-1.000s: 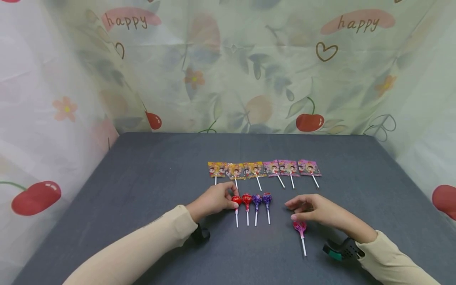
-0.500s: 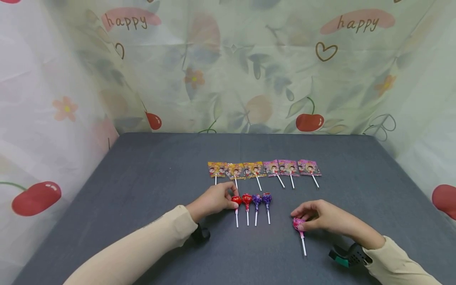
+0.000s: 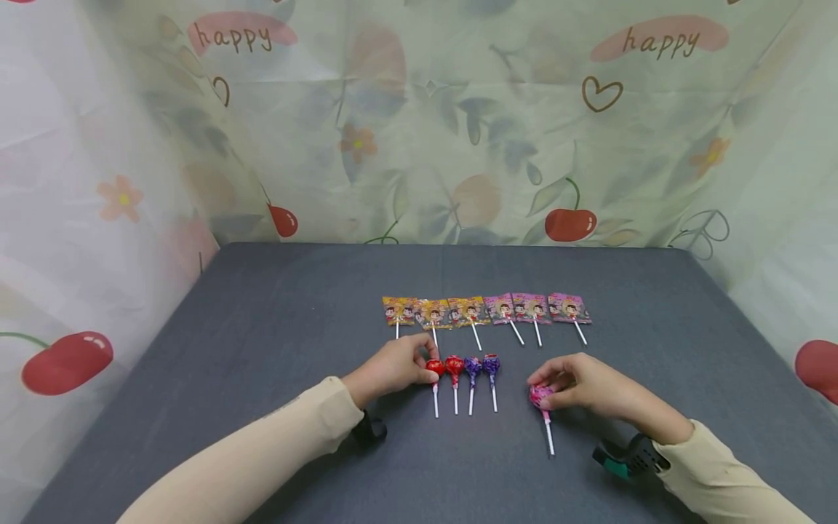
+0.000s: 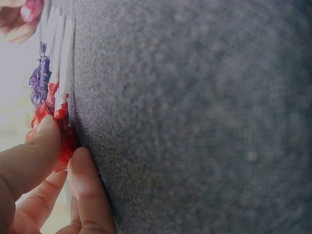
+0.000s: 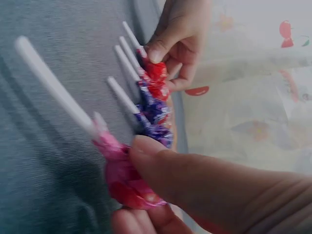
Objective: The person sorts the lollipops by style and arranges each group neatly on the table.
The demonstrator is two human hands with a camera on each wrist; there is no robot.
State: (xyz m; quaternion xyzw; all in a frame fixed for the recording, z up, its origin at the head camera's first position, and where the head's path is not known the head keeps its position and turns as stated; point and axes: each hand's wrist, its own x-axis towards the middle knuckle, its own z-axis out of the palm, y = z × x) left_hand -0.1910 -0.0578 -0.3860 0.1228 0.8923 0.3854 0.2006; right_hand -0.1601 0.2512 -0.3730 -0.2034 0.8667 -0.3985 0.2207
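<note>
My left hand [image 3: 395, 367] pinches the head of the leftmost red lollipop [image 3: 435, 367] between thumb and fingers, its white stick toward me. Beside it in a row lie a second red lollipop [image 3: 455, 367] and two purple lollipops, the nearer [image 3: 473, 367] and the rightmost [image 3: 491, 365]. Off to the right of this row, my right hand [image 3: 589, 386] grips a pink lollipop [image 3: 540, 397] by its wrapped head. In the right wrist view the thumb presses the pink wrapper [image 5: 129, 183], with fingers beneath and the stick [image 5: 53, 87] pointing away.
Behind the row lie flat-wrapped lollipops: three in yellow wrappers [image 3: 433, 314] and three in pink-purple wrappers [image 3: 531, 309], sticks toward me. All rest on a dark grey table [image 3: 294, 306]. A printed curtain [image 3: 419, 131] stands behind the far edge and along both sides.
My right hand has come down onto the pink lollipop, taken hold of its head and moved it slightly left and away from me. The left hand has stayed put.
</note>
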